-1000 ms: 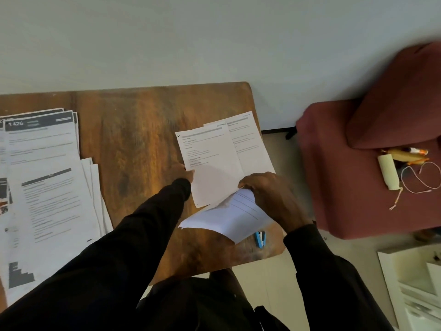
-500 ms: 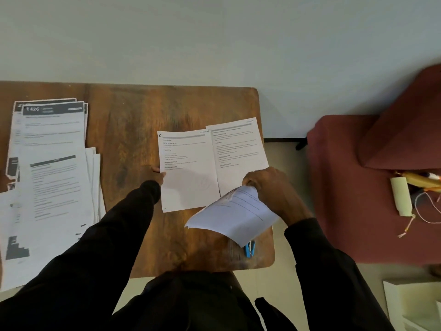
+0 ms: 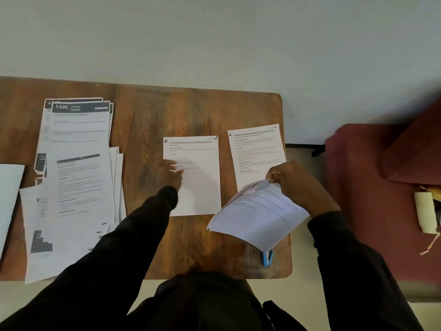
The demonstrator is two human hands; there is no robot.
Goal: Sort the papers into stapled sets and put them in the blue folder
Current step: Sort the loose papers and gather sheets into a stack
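On the wooden table (image 3: 148, 115) a printed sheet (image 3: 198, 187) lies flat in the middle, and my left hand (image 3: 175, 173) presses on its left part with fingers flat. A second sheet (image 3: 256, 151) lies near the table's right edge. My right hand (image 3: 296, 185) pinches the top corner of a small set of papers (image 3: 257, 216) held tilted above the table's front right. A blue stapler (image 3: 267, 258) pokes out from under that set. A messy pile of printed papers (image 3: 76, 175) covers the table's left side. No blue folder is clearly visible.
A pale sheet or cover (image 3: 8, 197) sits at the far left edge. A maroon armchair (image 3: 372, 187) stands right of the table, with a cream roll and string (image 3: 426, 216) on its seat. A plain wall runs behind the table.
My left hand has slid the middle sheet leftward, apart from the right sheet it had overlapped. My right hand keeps holding the tilted set. The camera view shifted right over the table.
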